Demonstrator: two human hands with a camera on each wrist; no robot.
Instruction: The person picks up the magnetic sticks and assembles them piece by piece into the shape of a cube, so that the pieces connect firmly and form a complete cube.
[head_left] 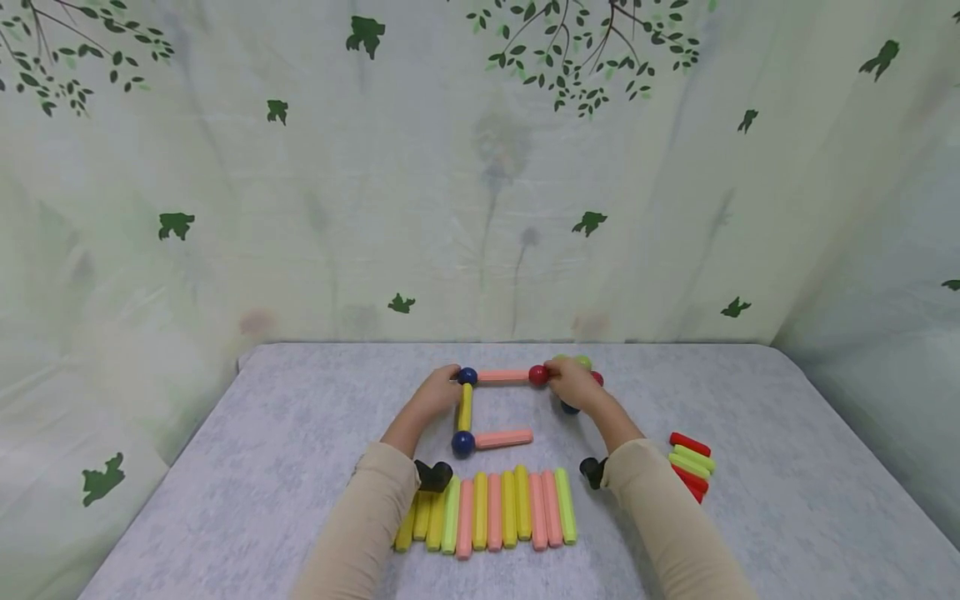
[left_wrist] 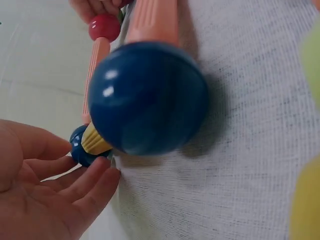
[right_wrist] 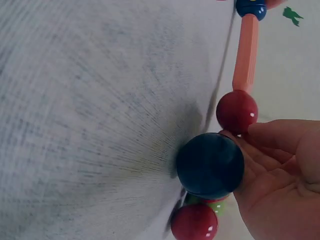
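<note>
On the table a three-sided frame of rods and balls lies before me. My left hand (head_left: 438, 392) grips the blue ball (head_left: 468, 376) at its far left corner, thumb and fingers around it in the left wrist view. A pink rod (head_left: 504, 377) runs from there to a red ball (head_left: 538, 376), which my right hand (head_left: 576, 385) pinches between thumb and fingers. A yellow rod (head_left: 465, 407) joins the held blue ball to a nearer blue ball (head_left: 463, 444). From that one a second pink rod (head_left: 504, 438) points right, its other end without a ball.
Loose balls, among them a dark blue one (right_wrist: 210, 165), a red one (right_wrist: 194, 222) and a green one (head_left: 583, 362), lie by my right hand. A row of yellow, pink and green rods (head_left: 495, 510) lies nearer me. Red and green rods (head_left: 692, 457) lie right of my right forearm.
</note>
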